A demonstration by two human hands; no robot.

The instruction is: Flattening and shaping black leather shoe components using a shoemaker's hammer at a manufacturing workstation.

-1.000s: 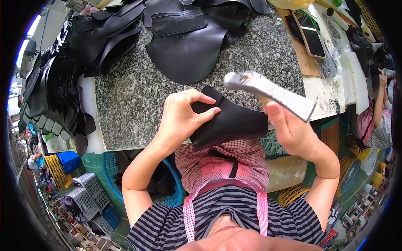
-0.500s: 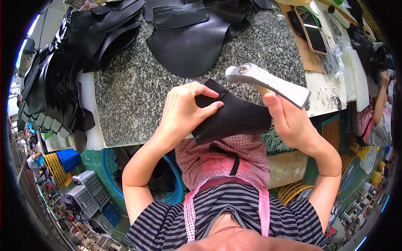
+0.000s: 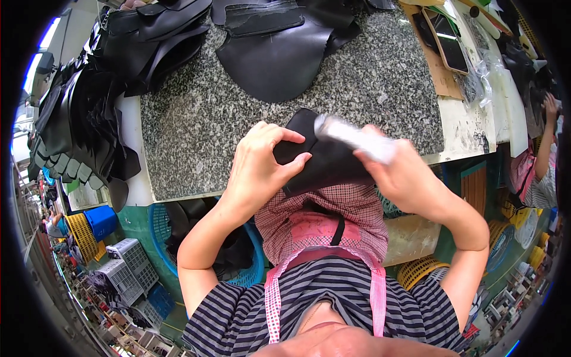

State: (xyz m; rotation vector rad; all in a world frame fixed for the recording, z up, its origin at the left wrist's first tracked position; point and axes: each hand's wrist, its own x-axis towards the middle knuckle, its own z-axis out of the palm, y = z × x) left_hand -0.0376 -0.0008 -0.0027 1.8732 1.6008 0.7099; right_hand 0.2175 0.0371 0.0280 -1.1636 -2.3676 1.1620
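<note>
A black leather piece (image 3: 330, 160) lies at the near edge of the speckled stone slab (image 3: 196, 137), its lower part reaching over my lap. My left hand (image 3: 259, 157) pinches its left side between thumb and fingers. My right hand (image 3: 404, 172) is wrapped round a hammer (image 3: 357, 138) whose silver metal head is smeared by motion. The hammer's rounded end is over or on the leather, just right of my left fingertips; whether it touches I cannot tell. Its handle is hidden in my fist. Beyond the hands lies a larger black leather piece (image 3: 273, 65).
Stacks of black leather pieces (image 3: 89, 119) fill the table's left side. A phone (image 3: 449, 44) and clear plastic bags (image 3: 476, 77) lie at the right. Below the table stand a blue basket (image 3: 159, 232) and a yellow basket (image 3: 416, 271). Another person's arm (image 3: 546, 143) shows far right.
My right hand has swung the hammer down and left towards the leather beside my left fingers. My left hand keeps its pinch. The whole view has shifted slightly.
</note>
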